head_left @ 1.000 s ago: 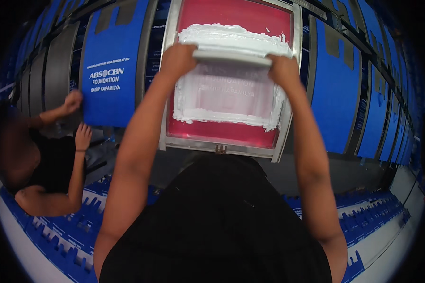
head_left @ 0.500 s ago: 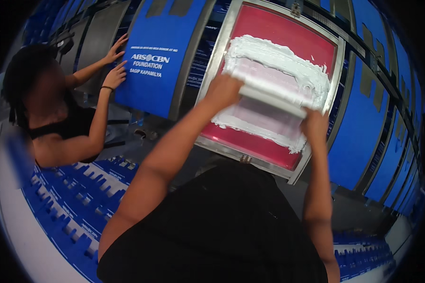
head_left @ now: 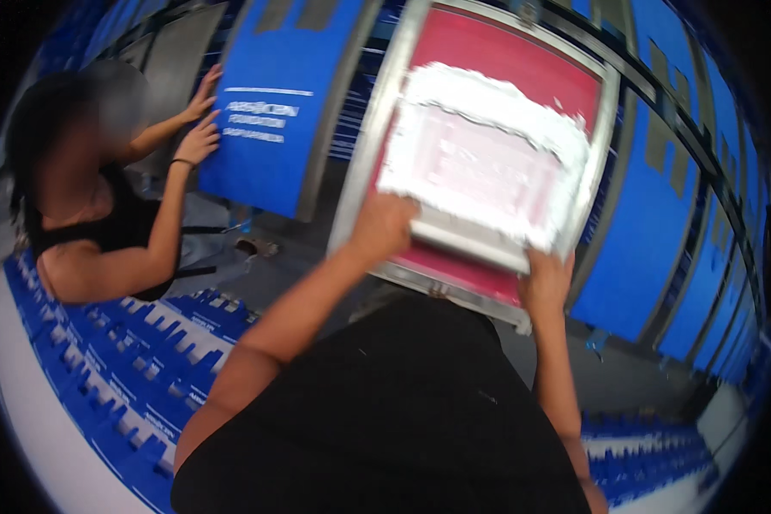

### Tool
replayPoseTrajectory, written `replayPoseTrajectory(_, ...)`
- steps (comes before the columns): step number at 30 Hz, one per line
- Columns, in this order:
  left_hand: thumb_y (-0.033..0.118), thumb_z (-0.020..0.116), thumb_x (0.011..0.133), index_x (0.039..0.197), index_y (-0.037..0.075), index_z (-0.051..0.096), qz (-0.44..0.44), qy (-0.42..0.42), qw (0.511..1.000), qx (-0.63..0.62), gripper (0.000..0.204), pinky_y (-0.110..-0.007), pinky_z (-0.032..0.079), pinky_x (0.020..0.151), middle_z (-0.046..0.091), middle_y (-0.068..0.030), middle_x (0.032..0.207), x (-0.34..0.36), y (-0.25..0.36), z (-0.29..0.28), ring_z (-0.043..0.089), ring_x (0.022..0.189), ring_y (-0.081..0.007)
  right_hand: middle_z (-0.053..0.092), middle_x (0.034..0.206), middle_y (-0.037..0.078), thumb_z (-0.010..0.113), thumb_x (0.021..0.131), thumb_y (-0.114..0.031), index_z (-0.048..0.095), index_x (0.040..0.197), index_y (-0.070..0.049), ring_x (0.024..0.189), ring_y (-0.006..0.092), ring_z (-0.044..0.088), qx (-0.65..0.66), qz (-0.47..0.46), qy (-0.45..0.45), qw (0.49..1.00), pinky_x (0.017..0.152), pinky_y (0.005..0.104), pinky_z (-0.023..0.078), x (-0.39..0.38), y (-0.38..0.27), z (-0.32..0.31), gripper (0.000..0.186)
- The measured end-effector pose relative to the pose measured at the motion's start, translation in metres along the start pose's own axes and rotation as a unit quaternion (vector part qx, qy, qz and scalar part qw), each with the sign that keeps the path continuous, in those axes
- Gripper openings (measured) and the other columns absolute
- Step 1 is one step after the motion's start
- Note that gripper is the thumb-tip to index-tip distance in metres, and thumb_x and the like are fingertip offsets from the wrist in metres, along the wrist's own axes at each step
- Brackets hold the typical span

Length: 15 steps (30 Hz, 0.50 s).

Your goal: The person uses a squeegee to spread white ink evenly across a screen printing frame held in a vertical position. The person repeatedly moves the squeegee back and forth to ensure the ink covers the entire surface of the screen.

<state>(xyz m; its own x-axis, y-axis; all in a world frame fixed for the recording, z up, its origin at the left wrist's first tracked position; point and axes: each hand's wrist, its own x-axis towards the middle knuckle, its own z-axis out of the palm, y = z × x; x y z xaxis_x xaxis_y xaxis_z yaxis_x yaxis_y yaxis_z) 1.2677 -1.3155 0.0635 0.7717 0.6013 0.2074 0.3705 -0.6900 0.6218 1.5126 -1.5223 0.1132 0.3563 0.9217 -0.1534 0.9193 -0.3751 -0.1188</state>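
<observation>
A metal-framed printing screen with red mesh lies in front of me. Thick white ink borders a paler pink, partly coated area in its middle. My left hand is closed on the left end of a pale squeegee, and my right hand grips its right end. The squeegee lies across the lower part of the mesh, nearer my body, with ink on its far side. Its blade edge is hidden.
At left a co-worker's two hands touch a flat blue bag on a board. More blue bags lie on boards to the right. Rows of blue bags spread out lower left, and a metal rail runs along the right.
Both my hands have drawn the squeegee toward my body, from the middle of the mesh to its near part. The pale area behind it is uncovered, showing faint lettering.
</observation>
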Motion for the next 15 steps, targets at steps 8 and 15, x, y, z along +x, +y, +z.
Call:
replayPoseTrajectory(8, 0.03, 0.08, 0.067, 0.096, 0.015, 0.073, -0.085, -0.131, 0.982, 0.107, 0.033, -0.042, 0.052, 0.078, 0.07, -0.0147, 0.084, 0.21, -0.048, -0.02, 0.067, 0.086, -0.0326, 0.07, 0.099, 0.014, 0.059, 0.07, -0.011, 0.069, 0.111, -0.016, 0.099, 0.0314, 0.066, -0.049, 0.03, -0.075, 0.996, 0.089, 0.0469, 0.05, 0.222, 0.056, -0.057, 0.043)
replayPoseTrajectory(15, 0.036, 0.075, 0.076, 0.106, 0.007, 0.066, 0.017, 0.189, 0.973, 0.13, 0.042, -0.044, 0.05, 0.081, 0.068, -0.016, 0.088, 0.178, -0.014, -0.069, 0.065, 0.088, -0.0347, 0.069, 0.099, 0.019, 0.055, 0.063, -0.007, 0.07, 0.112, -0.012, 0.096, 0.0329, 0.067, 0.024, 0.028, -0.132, 0.991, 0.087, 0.0392, 0.052, 0.249, 0.042, -0.139, 0.052)
